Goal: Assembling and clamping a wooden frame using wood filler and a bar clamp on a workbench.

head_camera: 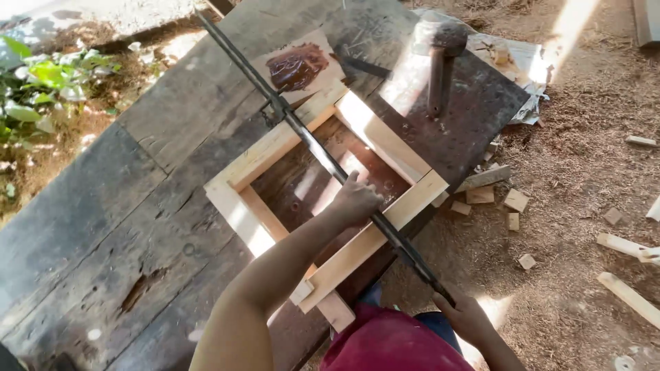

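wooden frame (323, 199) lies assembled on the desk (124, 206), bar clamp (309, 141) set diagonally across it. left hand (356, 199) fingers closed on the bar mid-frame; right hand (466, 317) grips its near end. tightening appears unfinished.

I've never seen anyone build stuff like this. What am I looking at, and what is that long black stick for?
The camera sits on a person's head, looking down at their own hands. On the old wooden workbench lies a square frame of pale wood. The long black stick is a metal bar clamp lying across the frame. The left hand rests on the bar over the frame, and the right hand grips its near end. A hammer and a patch of brown glue sit farther back. Wood scraps lie on the ground.
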